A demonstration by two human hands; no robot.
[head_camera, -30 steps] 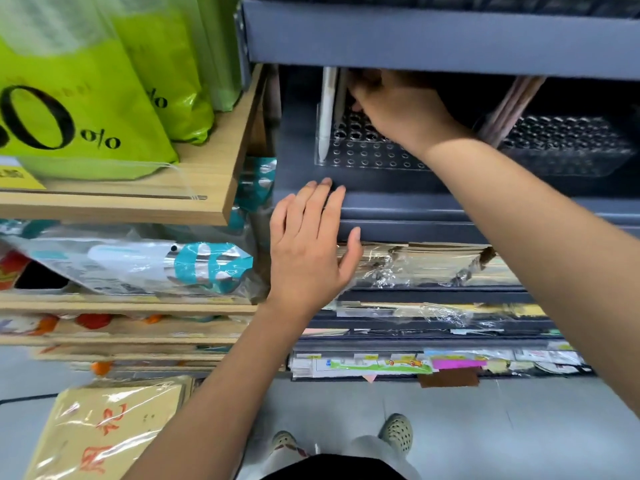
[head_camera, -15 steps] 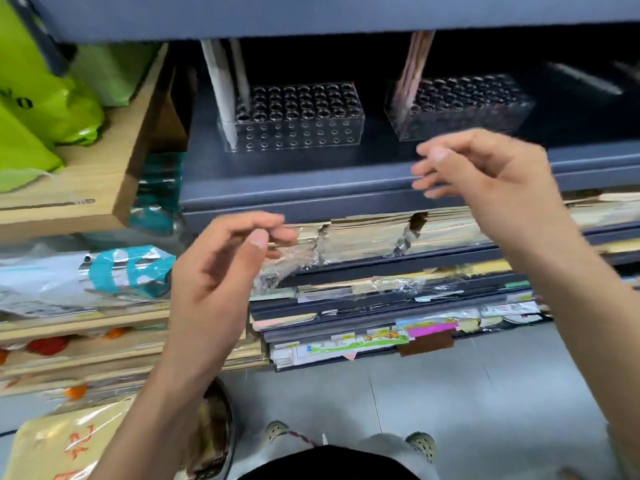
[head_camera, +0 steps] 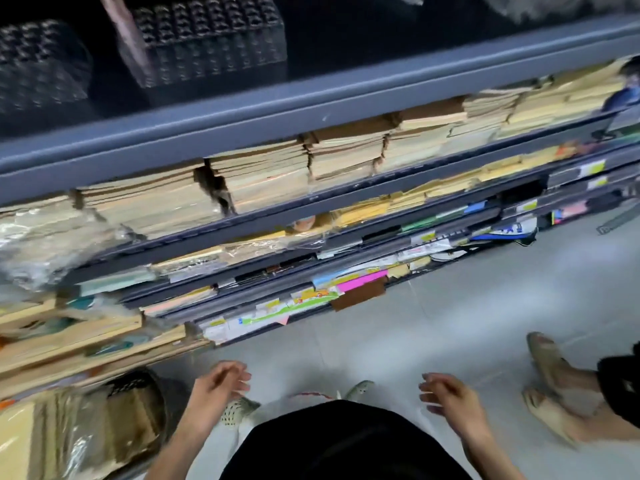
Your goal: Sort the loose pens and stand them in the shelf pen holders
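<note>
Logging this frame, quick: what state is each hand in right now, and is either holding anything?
Left hand: open, fingers loosely curled, holding nothing.
Right hand: open, fingers loosely curled, holding nothing.

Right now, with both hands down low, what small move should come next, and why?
Probably pick up a loose pen: the left hand and right hand hold nothing, and the pen holder has many free holes. No loose pen shows here.
</note>
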